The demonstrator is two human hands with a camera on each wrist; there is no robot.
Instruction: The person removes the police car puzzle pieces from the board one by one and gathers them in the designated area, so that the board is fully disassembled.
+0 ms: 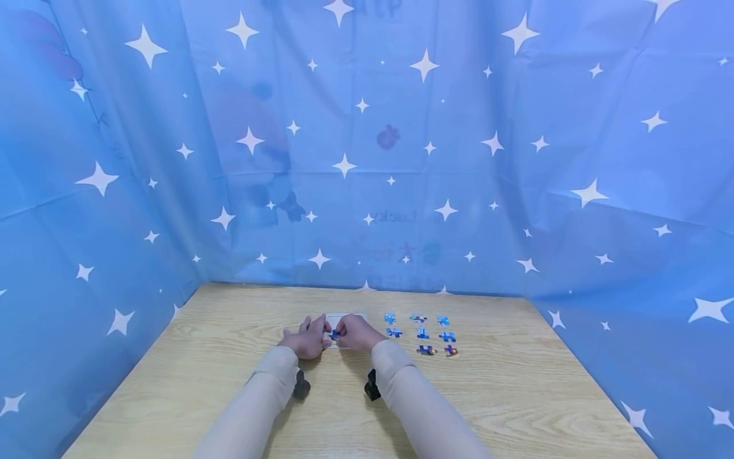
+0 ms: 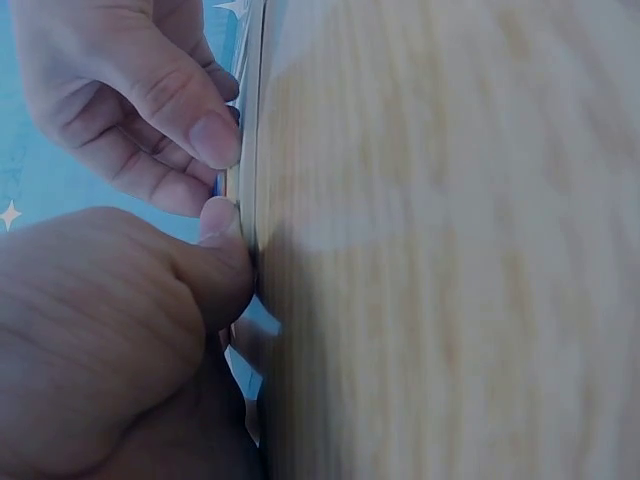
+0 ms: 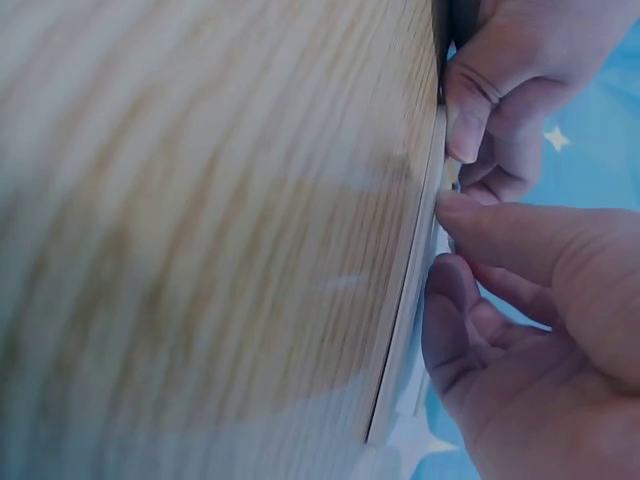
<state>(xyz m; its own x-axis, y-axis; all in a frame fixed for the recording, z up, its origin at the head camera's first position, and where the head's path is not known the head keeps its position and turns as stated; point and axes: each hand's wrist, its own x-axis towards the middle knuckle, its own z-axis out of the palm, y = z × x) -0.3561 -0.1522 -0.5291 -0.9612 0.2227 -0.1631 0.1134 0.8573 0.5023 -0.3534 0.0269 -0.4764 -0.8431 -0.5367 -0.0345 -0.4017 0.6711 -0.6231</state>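
Observation:
A flat white puzzle tray [image 1: 346, 315] lies on the table under both hands. On its left part is a dark blue jigsaw puzzle piece [image 1: 334, 334], between the fingers of the two hands. My right hand [image 1: 357, 333] pinches this piece from the right with thumb and fingertips; in the right wrist view its thumb [image 3: 500, 228] is low over the tray's edge [image 3: 400, 330]. From the left, my left hand [image 1: 309, 339] rests on the tray with fingers extended, its thumb [image 2: 222, 245] close to the piece. The hands cover much of the tray.
Right of the tray, several loose jigsaw pieces [image 1: 422, 333] are spread in rows on the wooden table [image 1: 516, 382]. A blue curtain with white stars [image 1: 367, 191] hangs behind the table and along its sides. Each wrist carries a black camera mount [image 1: 373, 386].

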